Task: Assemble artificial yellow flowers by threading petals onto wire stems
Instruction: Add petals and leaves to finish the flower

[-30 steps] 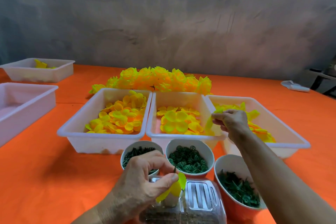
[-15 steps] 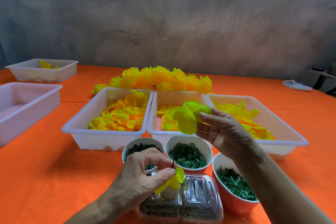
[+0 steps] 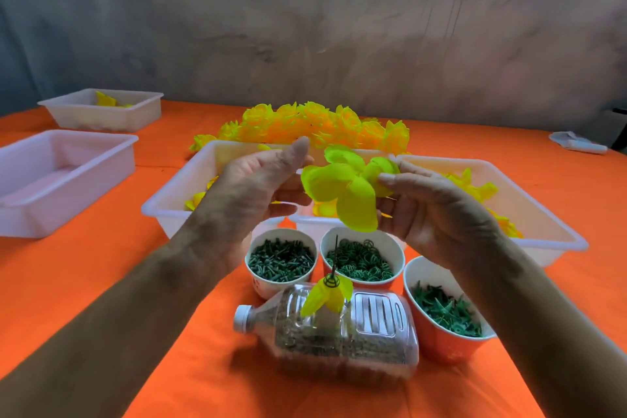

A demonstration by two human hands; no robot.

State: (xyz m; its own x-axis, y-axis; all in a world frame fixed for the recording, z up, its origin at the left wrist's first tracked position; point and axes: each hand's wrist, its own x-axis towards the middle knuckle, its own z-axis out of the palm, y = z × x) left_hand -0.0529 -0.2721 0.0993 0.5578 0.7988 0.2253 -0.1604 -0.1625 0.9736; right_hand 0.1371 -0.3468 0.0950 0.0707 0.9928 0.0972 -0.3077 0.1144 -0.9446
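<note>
Below grey wall (image 3: pixel 339 27), orange tablecloth (image 3: pixel 84 282)

Mottled grey wall (image 3: pixel 339 27) behind, streaked and stained, orange cloth (image 3: pixel 84 282) covering the table, dark furniture (image 3: pixel 615 124) at far right, perhaps a stand, soft even light

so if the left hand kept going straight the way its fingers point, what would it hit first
Probably the petal piece that the right hand pinches. The left hand is open, its fingers pointing right toward it across a small gap. Depth is hard to judge from this one view, so it could pass just behind.
</note>
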